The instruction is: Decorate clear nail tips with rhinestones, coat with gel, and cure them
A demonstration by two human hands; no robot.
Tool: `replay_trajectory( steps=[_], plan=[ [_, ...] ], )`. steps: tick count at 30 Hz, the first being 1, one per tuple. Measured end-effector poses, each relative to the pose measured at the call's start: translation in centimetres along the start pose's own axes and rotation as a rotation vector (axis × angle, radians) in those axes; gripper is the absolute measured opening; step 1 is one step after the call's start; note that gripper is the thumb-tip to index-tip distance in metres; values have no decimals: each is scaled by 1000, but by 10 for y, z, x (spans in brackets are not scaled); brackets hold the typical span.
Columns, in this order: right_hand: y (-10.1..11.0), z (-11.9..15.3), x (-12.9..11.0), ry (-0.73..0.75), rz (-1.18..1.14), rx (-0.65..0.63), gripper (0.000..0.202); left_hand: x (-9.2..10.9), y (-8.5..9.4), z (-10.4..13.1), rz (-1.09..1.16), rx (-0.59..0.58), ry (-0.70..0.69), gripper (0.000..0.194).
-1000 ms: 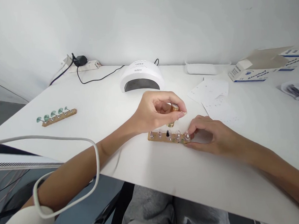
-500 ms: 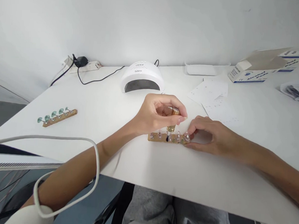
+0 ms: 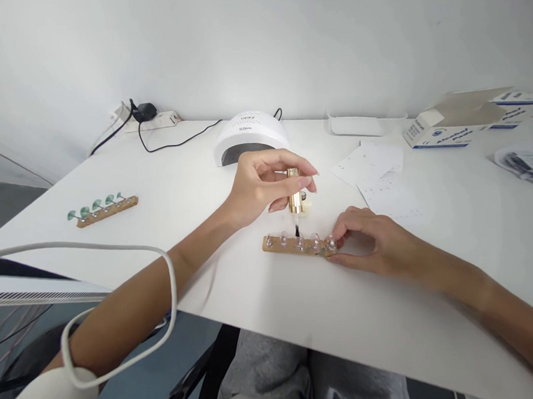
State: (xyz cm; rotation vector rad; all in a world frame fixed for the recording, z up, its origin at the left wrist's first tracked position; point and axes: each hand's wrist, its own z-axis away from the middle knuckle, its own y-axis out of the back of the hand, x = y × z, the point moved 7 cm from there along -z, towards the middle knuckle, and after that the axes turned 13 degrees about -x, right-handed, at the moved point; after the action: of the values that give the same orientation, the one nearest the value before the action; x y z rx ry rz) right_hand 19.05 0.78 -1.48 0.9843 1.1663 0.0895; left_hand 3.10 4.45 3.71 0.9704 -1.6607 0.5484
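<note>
My left hand (image 3: 267, 181) pinches the gold cap of a nail polish brush (image 3: 294, 201), its dark bristles pointing down just above a wooden strip (image 3: 272, 247). Several clear, pinkish nail tips (image 3: 300, 242) stand in a row along that strip. At the strip's right end, my right hand (image 3: 363, 238) grips it between thumb and fingers, close to the last tip. Behind the brush is a small bottle (image 3: 305, 208), partly hidden by my left hand.
A white nail lamp (image 3: 250, 132) stands near the wall. Another wooden strip (image 3: 107, 212) with green nail tips lies at left. Papers (image 3: 376, 170), a white tray (image 3: 356, 125) and an alcohol pads box (image 3: 446, 129) are at back right. A white cable (image 3: 110, 247) loops across my left arm.
My left hand has lifted the brush off the strip, moving up and to the left, and the small bottle now shows behind it. My right hand stays on the strip.
</note>
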Motion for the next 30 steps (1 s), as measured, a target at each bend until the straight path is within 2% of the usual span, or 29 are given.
replay_trajectory(
  steps=[6,10,15,23,30],
  plan=[
    [0,0,-1,3,15,13,17,-3,-4,-3,31,-212,153,19],
    [0,0,-1,-3,16,6,17,-4,-7,-2,69,-318,192,23],
    [1,0,-1,10,21,17,17,-4,-6,-1,43,-264,161,12],
    [0,1,2,-23,11,17,17,-7,-15,-1,-23,-270,175,16],
    [0,2,3,1,14,32,17,-6,-11,-2,-60,-222,157,19]
  ],
)
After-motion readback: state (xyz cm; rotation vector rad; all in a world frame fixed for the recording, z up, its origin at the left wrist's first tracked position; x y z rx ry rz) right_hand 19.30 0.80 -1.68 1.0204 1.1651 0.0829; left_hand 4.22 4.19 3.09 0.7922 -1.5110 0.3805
